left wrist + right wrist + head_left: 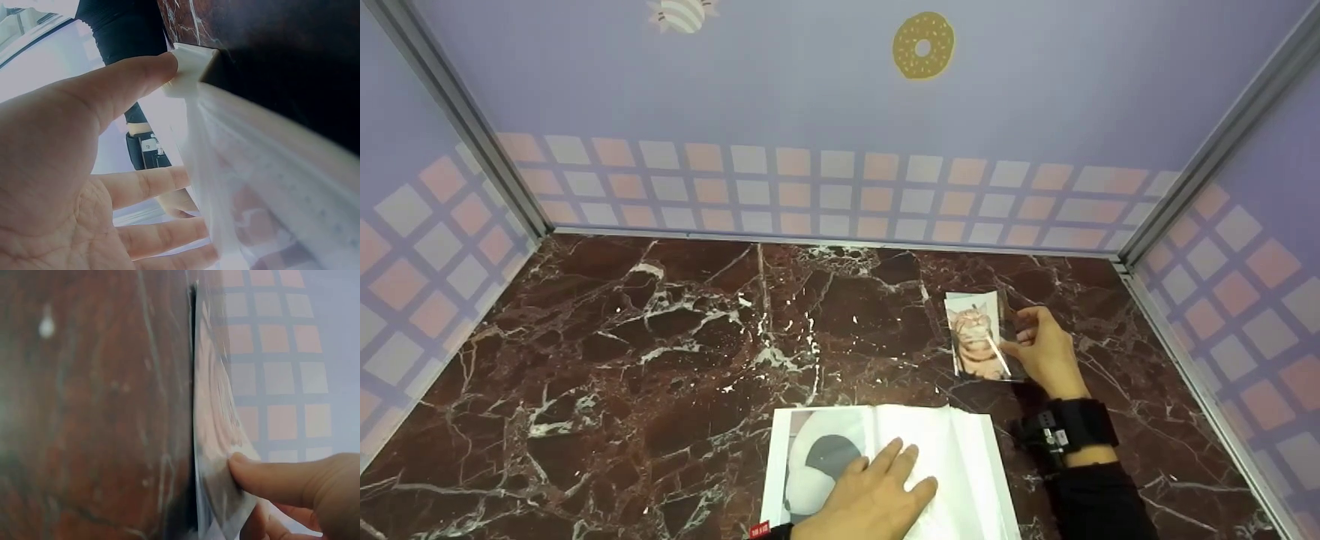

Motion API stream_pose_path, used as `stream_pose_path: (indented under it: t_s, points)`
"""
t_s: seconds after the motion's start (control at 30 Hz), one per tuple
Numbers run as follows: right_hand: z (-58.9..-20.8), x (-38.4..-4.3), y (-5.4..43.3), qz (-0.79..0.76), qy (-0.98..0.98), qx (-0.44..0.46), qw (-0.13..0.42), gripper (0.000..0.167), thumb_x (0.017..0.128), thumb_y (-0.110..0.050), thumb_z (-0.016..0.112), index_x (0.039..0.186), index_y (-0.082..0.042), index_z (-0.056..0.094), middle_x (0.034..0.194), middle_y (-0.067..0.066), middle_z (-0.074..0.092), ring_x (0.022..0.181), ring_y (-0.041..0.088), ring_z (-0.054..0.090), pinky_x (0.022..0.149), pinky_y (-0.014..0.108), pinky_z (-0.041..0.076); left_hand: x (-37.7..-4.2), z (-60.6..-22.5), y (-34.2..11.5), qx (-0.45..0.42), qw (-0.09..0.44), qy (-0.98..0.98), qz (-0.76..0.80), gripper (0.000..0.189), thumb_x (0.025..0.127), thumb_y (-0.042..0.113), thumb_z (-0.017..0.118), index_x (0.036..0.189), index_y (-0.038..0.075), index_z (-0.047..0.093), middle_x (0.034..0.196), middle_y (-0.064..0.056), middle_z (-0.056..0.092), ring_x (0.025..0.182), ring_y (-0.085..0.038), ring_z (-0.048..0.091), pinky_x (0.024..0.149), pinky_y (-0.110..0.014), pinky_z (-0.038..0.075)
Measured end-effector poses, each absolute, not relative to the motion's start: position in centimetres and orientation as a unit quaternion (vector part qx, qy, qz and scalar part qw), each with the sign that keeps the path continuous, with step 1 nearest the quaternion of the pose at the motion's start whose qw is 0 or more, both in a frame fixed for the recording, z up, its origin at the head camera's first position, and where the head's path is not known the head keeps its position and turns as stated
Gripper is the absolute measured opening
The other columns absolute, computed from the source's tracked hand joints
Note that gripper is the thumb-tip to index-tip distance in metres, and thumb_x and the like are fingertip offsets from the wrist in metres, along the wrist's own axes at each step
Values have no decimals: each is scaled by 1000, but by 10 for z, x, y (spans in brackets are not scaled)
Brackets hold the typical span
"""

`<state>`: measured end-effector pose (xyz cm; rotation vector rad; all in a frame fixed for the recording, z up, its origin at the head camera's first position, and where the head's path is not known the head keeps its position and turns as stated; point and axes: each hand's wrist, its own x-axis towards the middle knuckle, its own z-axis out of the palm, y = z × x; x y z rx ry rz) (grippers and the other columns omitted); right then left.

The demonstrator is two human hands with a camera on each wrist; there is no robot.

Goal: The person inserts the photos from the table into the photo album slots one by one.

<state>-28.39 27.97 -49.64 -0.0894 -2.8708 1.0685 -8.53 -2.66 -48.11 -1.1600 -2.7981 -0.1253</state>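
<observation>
The cat photo (976, 334) lies on the bench (675, 360) beyond the album (956, 457), its long axis running near to far, the cat's head toward the back wall (810, 97). Its right edge is raised, pinched between the thumb and fingers of the right hand (1048, 352); how many sheets are there cannot be told. The bench reaches widely to the photo's left; on its right the hand stands between it and the right wall (1267, 285). The one album lies open, the left hand (877, 491) across it, fingers straight, spread and unclenched.
</observation>
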Motion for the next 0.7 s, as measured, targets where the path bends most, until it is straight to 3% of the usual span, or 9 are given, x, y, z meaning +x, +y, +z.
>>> stream_pose_path:
  t_s: [0.3, 0.7]
  points:
    - [-491, -283, 284, 316, -947, -28, 55, 50, 94, -18, 83, 136, 4, 66, 99, 22, 79, 99, 46, 71, 107, 66, 45, -85, -483, -26, -388, 72, -918, -34, 64, 98, 74, 56, 137, 26, 70, 147, -14, 65, 138, -34, 63, 90, -40, 61]
    - [-493, -281, 287, 303, -951, -13, 63, 37, 92, -15, 83, 123, 1, 74, 101, 21, 81, 103, 49, 73, 101, 66, 48, -85, -487, -27, -396, 102, -912, -24, 57, 102, 69, 53, 137, 26, 70, 145, -14, 66, 135, -32, 65, 86, -35, 58]
